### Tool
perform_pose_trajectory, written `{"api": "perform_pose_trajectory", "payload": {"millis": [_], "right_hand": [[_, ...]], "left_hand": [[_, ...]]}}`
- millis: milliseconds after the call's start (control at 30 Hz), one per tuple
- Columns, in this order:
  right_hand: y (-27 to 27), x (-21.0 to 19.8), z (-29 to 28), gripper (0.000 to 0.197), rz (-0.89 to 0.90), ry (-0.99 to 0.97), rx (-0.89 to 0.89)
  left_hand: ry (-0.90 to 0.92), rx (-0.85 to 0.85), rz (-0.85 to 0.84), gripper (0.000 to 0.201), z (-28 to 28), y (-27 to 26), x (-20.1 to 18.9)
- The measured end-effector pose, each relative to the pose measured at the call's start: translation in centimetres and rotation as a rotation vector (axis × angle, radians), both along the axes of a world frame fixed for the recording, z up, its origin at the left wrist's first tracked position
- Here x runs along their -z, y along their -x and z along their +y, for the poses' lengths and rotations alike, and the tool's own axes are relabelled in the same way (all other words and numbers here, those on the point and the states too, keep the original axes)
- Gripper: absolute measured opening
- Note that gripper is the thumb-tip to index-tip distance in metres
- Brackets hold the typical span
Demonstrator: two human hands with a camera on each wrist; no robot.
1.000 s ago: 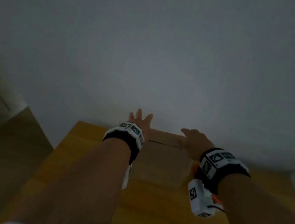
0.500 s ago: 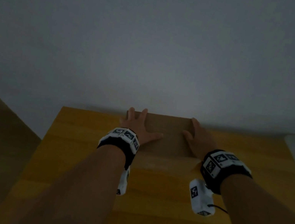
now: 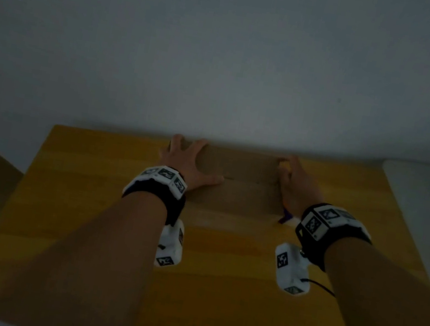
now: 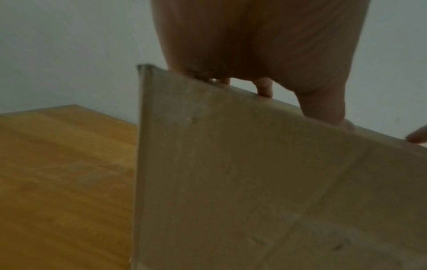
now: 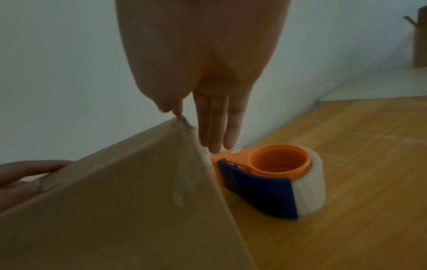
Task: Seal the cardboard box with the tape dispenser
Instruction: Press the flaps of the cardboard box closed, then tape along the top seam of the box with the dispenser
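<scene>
Left hand [image 3: 184, 162] lies flat on top of the cardboard box [image 3: 237, 178], near its left edge, fingers straight and spread, thumb reaching toward the seam between the two top flaps; it presses down and grips nothing. In the left wrist view the fingers [image 4: 264, 88] of that hand show above the box's upper edge, against the pale wall [image 4: 57, 54].

The cardboard box stands toward the far side of the wooden tabletop [image 3: 105, 201], close to the wall, with its flaps folded shut and a thin dark seam line running across the lid between the two hands. No tape is visible on the seam in this dim light.

At the box's right side, the right hand [image 3: 296, 186] rests along the edge with relaxed, nearly straight fingers. In the right wrist view three fingers [image 5: 215, 127] hang down beside the box's corner, their tips just above the tape dispenser [image 5: 270, 175], while the thumb side meets the corner of the lid. I cannot tell whether the fingertips actually touch the dispenser.

The tape dispenser sits on the tabletop just beside the box's right wall: an orange frame, a dark blue guard, and a whitish roll of tape.
</scene>
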State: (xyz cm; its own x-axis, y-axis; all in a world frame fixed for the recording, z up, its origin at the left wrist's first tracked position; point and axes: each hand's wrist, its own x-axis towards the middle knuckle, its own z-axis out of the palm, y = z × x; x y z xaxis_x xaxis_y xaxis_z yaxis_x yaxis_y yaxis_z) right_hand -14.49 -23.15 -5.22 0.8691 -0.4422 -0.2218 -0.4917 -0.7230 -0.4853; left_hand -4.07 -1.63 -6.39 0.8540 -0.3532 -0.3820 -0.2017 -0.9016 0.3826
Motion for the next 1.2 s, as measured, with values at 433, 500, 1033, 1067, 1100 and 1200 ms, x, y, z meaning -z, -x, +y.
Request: {"api": "perform_pose_trajectory", "payload": {"millis": [433,500,1033,1067,1100,1200], "right_hand": [[0.2,7.1,-2.6,0.049,0.346,0.092,0.006],[-0.2,7.8,-2.7,0.053,0.363,0.162,-0.004],[-0.4,3.4,-5.0,0.018,0.289,0.082,0.142],[-0.2,2.6,-5.5,0.016,0.273,0.055,0.185],[0.0,1.4,-5.8,0.013,0.241,0.027,0.216],[-0.5,-2.4,-7.0,0.019,0.097,-0.027,0.264]], "left_hand": [[-0.027,-0.117,-0.093,0.085,-1.0,1.2,0.0],[-0.032,-0.117,-0.100,0.086,-1.0,1.1,0.1],[-0.098,-0.116,-0.076,0.088,-1.3,1.4,-1.2],[-0.119,-0.113,-0.066,0.090,-1.5,1.4,-1.4],[-0.148,-0.108,-0.051,0.092,-1.7,1.4,-1.8],[-0.232,-0.075,-0.033,0.092,-2.7,1.4,-3.5]]}}
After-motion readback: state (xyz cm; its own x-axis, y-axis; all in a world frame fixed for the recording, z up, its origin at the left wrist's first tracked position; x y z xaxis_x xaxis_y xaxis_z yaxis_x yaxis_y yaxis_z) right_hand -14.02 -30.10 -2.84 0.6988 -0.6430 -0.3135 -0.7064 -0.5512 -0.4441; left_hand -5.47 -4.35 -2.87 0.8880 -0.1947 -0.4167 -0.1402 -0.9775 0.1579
